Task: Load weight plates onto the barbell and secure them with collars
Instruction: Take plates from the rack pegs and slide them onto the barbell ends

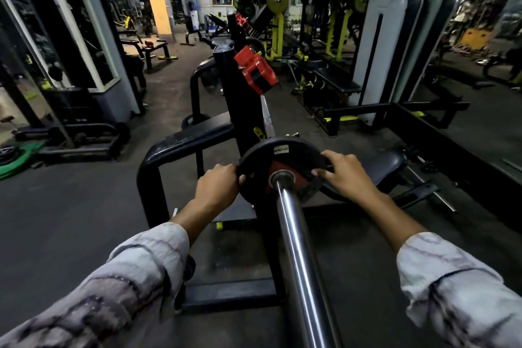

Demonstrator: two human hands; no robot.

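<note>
Plate: the black weight plate (282, 168), red-centred, sat on the barbell sleeve (296, 248).
Barbell: chrome, its long axis ran away from you.
Hands: your left hand (219, 185) and right hand (346, 175) gripped the plate's opposite rims.

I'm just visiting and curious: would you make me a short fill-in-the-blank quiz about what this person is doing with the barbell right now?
1. The black weight plate is threaded on the steel ____.
2. The plate is gripped by ____ hands, the left hand and the right hand.
3. The centre of the plate around the hole is coloured ____.
4. The person's sleeves reach down to the ____.

Missing words: barbell; two; red; wrists
</note>
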